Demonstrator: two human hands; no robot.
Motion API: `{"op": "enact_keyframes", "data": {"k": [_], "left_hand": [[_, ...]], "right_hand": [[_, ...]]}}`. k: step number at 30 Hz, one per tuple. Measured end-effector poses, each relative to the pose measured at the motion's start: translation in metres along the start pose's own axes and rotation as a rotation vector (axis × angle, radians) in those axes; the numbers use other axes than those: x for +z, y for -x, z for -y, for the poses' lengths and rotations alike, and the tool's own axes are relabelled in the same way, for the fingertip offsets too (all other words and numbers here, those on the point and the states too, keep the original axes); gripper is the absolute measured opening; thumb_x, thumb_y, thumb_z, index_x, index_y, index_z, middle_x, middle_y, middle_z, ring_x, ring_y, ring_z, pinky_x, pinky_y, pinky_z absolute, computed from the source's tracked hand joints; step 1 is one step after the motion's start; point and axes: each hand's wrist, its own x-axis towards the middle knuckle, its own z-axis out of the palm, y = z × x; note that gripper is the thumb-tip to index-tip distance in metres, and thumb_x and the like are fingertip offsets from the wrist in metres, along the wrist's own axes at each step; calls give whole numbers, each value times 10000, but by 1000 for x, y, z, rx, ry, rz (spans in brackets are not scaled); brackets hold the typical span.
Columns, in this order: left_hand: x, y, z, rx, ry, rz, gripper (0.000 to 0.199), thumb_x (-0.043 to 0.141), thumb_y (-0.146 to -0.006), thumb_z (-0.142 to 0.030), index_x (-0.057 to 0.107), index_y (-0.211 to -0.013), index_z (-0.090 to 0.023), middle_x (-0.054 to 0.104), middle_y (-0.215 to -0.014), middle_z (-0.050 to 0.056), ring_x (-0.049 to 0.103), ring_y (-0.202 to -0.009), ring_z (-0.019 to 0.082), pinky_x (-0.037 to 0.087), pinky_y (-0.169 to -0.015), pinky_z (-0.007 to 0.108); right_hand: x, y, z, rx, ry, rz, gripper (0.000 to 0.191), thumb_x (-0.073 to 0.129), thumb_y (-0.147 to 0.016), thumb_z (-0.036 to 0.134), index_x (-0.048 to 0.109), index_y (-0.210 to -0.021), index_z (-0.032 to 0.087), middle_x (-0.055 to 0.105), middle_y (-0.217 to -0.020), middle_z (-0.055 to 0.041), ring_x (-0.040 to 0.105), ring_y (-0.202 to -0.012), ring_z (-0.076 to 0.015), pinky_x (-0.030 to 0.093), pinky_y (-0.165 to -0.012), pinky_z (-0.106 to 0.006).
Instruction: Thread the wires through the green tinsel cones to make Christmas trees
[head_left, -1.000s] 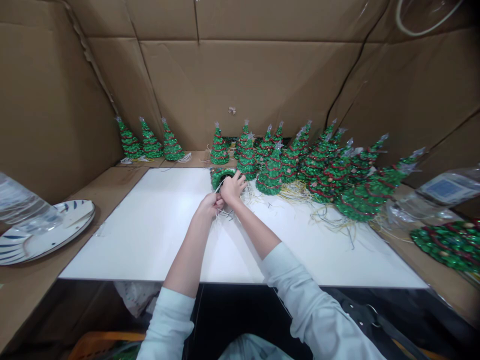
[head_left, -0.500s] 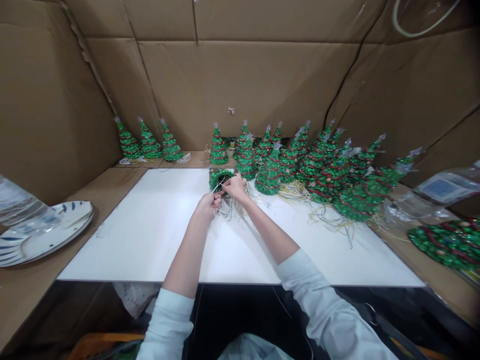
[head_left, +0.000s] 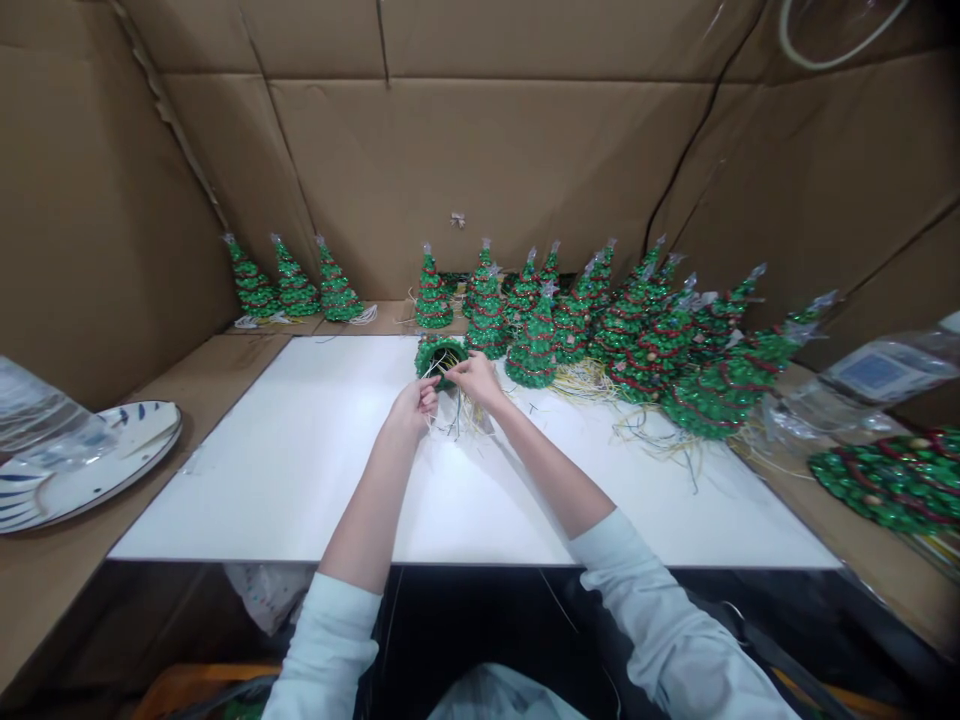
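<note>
A small green Christmas tree lies on its side on the white board, its dark hollow base turned toward me. Thin white and yellow wires come out of that opening and spread over the board. My left hand is closed at the lower left of the opening, pinching wires between thumb and fingers. Over at the right rim, my right hand pinches more wires at the fingertips. Which strands each hand holds is too fine to tell.
Several decorated trees with loose wires crowd the right rear. Three trees stand at the back left. A plate with a plastic-wrapped object is at left; a clear bottle lies at right. Cardboard walls enclose the table.
My right hand has shifted slightly right and down from the tree's opening, so more of the dark hollow and wires shows. My left hand stays nearly in place. The whole view has shifted slightly.
</note>
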Motion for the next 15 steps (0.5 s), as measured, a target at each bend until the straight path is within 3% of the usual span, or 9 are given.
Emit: {"op": "enact_keyframes", "data": {"k": [4, 7, 11, 15], "left_hand": [[1, 2, 0, -15, 28, 31, 179, 397, -837, -58, 483, -690, -116, 167, -352, -120, 180, -236, 11, 99, -257, 114], [2, 5, 0, -25, 70, 69, 186, 378, -848, -58, 509, -724, -102, 166, -346, -119, 182, -233, 11, 99, -254, 114], [3, 6, -1, -32, 96, 81, 216, 338, -872, -71, 524, -763, -86, 167, -336, -117, 193, -230, 15, 111, -251, 113], [3, 6, -1, -23, 72, 78, 232, 322, -886, -88, 513, -755, -94, 170, -333, -117, 193, -226, 14, 112, -251, 115]], "right_hand": [[2, 2, 1, 7, 23, -45, 139, 599, -698, 213, 719, -754, 171, 649, -970, -66, 371, -1242, -209, 240, -1013, -320], [5, 4, 1, 6, 42, -56, 139, 595, -695, 194, 713, -760, 159, 607, -1057, -87, 341, -1257, -200, 239, -1003, -293], [9, 4, -2, -29, 39, -41, 185, 532, -764, 231, 701, -793, 162, 489, -1221, -104, 285, -1282, -198, 212, -1010, -309], [9, 4, -4, -31, 26, -7, 210, 502, -801, 252, 693, -820, 168, 455, -1236, -106, 252, -1293, -204, 187, -1017, -329]]}}
